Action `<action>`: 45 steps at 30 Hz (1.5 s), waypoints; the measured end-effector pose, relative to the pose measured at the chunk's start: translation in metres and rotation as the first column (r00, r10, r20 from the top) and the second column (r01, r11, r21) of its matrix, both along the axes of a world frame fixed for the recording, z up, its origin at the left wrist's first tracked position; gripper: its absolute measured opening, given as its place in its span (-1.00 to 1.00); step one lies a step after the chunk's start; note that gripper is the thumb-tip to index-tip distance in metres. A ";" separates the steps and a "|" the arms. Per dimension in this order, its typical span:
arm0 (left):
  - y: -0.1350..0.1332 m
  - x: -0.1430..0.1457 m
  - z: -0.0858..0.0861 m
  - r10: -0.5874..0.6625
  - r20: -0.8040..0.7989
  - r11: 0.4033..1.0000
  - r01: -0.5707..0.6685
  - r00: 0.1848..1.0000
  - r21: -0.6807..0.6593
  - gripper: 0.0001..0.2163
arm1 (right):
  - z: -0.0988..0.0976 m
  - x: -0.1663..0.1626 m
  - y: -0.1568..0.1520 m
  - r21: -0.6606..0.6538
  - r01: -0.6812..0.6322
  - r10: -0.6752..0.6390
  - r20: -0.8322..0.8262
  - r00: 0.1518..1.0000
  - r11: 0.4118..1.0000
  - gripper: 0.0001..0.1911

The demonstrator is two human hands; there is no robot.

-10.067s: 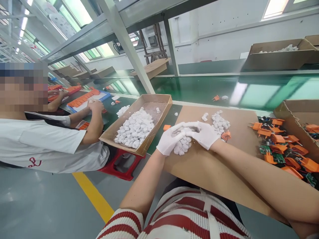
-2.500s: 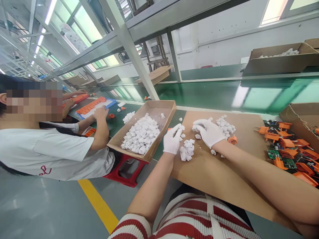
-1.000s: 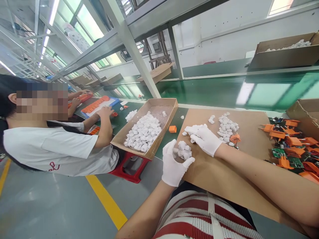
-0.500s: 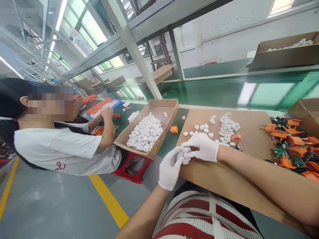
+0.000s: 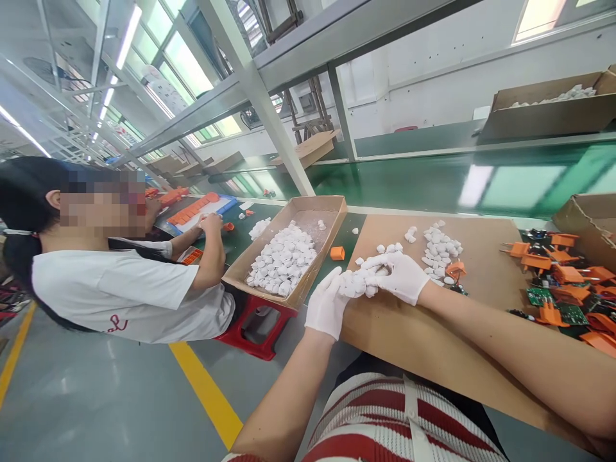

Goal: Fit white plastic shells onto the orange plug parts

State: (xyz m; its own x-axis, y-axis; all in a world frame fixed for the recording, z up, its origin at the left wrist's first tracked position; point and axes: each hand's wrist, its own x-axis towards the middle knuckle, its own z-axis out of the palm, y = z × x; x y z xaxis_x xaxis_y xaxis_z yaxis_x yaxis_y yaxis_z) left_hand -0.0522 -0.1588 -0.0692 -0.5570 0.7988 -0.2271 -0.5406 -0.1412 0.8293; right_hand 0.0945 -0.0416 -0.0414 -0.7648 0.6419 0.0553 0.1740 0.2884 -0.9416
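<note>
Both of my hands wear white gloves and meet over the near left edge of the cardboard sheet (image 5: 414, 333). A cluster of small white lumps (image 5: 357, 284) lies between them. My left hand (image 5: 327, 308) is cupped round the lumps from the left. From the right, my right hand (image 5: 404, 276) curls its fingers over the same lumps. Just beyond, more loose white pieces (image 5: 389, 248) rest on the sheet, with a larger pile (image 5: 440, 247) to the right. An orange plug housing (image 5: 455, 269) sits at that pile's near edge.
Left of the sheet stands a shallow cardboard box (image 5: 332, 240) of white lumps, beside an orange cap (image 5: 337, 253). Orange plug parts and circuit boards (image 5: 568, 276) are heaped at right. A co-worker (image 5: 120, 282) sits at left. A metal post (image 5: 274, 115) rises behind the box.
My hands have drawn slightly apart, my right hand shifting right. The white lumps between them now show as a longer row. The co-worker's hands have moved slightly.
</note>
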 end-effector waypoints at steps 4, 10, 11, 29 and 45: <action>-0.004 0.007 -0.003 -0.015 -0.171 0.994 0.033 0.985 0.105 -0.52 | 0.002 0.000 0.003 0.018 0.109 -0.109 -0.044 0.993 0.994 -0.90; -0.006 0.021 0.004 -0.169 -0.457 0.986 0.152 0.873 -0.074 -0.33 | 0.011 -0.002 0.000 -0.060 0.121 -0.125 -0.066 0.990 0.991 -0.87; -0.006 0.023 0.008 -0.179 -0.453 0.984 0.147 0.873 -0.105 -0.36 | 0.011 -0.002 -0.001 -0.068 0.103 -0.108 -0.076 0.991 0.992 -0.84; 0.024 0.009 0.015 -0.013 -0.556 1.000 0.024 0.831 0.013 -0.73 | 0.006 -0.004 0.003 -0.060 0.132 -0.140 -0.155 0.978 0.989 -0.84; 0.025 0.013 0.008 0.079 -0.701 0.982 -0.175 0.709 -0.066 -0.75 | 0.000 -0.006 -0.002 0.232 0.222 -0.181 -0.185 0.966 0.947 -0.83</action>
State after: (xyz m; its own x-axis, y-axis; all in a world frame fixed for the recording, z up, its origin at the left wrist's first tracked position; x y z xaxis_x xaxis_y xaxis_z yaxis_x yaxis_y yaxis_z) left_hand -0.0388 -0.1338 -0.0613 -0.6898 0.7022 0.1762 0.2081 -0.0408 0.9773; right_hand 0.0889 -0.0436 -0.0416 -0.5891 0.7314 0.3436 0.1064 0.4917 -0.8642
